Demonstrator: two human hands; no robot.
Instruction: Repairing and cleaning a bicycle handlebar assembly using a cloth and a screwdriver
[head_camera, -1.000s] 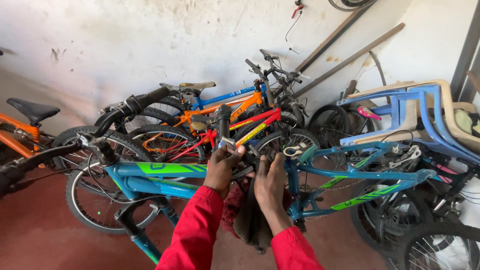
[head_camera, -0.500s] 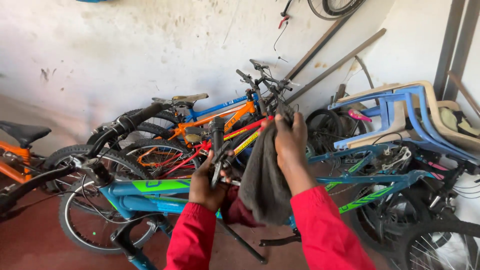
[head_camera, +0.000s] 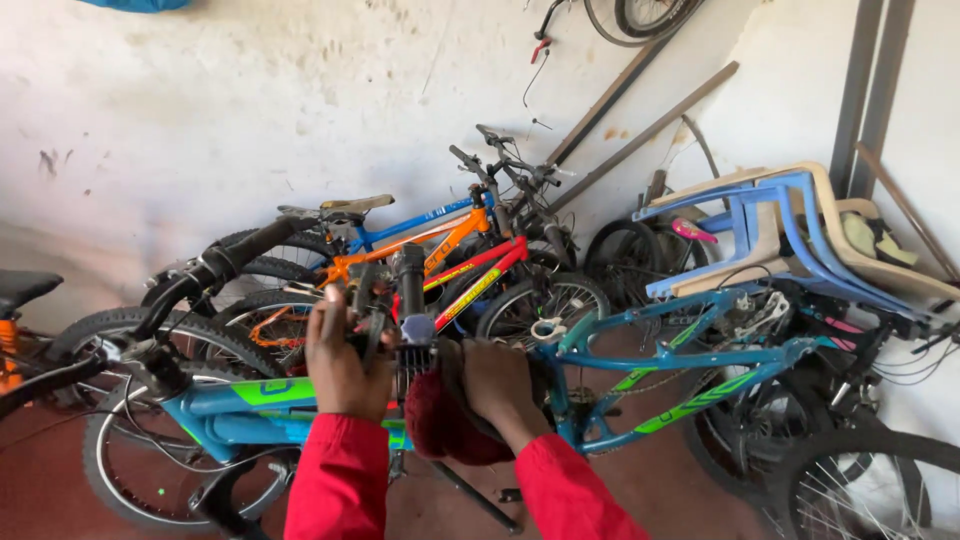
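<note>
Both my arms wear red sleeves and reach into a crowd of bicycles. My left hand (head_camera: 338, 358) grips the black handlebar parts (head_camera: 372, 300) of a blue and green bicycle (head_camera: 240, 415). My right hand (head_camera: 498, 388) presses a dark cloth (head_camera: 452, 408) against the bicycle next to an upright black tube (head_camera: 410, 280). A second blue and green frame (head_camera: 690, 375) lies just right of my hands.
Orange, blue and red bicycles (head_camera: 455, 250) lean on the white wall behind. Stacked blue and cream plastic chairs (head_camera: 790, 235) sit on the right. Loose wheels (head_camera: 860, 485) lie at the lower right, and long bars (head_camera: 640, 120) lean on the wall.
My right hand has come down from chest height with the cloth and now presses it low against the bicycle. My left hand has shifted up onto the handlebar parts.
</note>
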